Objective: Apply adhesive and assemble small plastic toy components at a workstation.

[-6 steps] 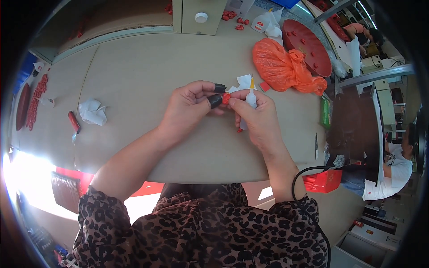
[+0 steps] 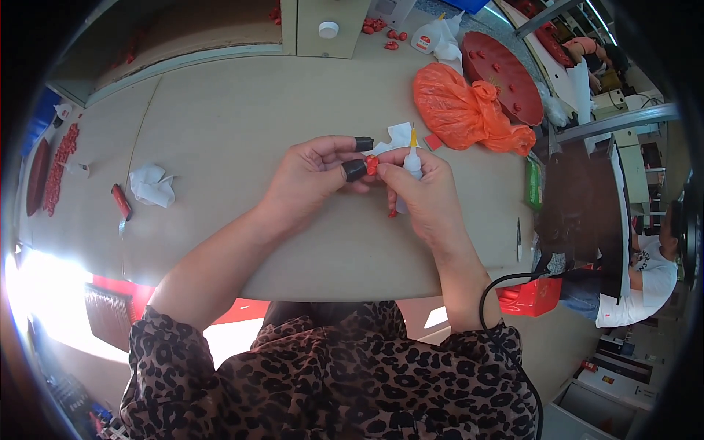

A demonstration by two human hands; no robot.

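Above the beige table point(image 2: 220, 110), a small red piece point(image 2: 372, 166), lumpy and bright with paler glints, is pinched between the left hand point(image 2: 304, 177), its thumb black-covered, and the right hand point(image 2: 427, 189). The right also holds a white, yellow-tipped bottle point(image 2: 413, 163).

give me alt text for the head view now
A small red piece is held between the left hand and right hand above a beige table; the right also holds a white bottle. An orange bag lies beyond.
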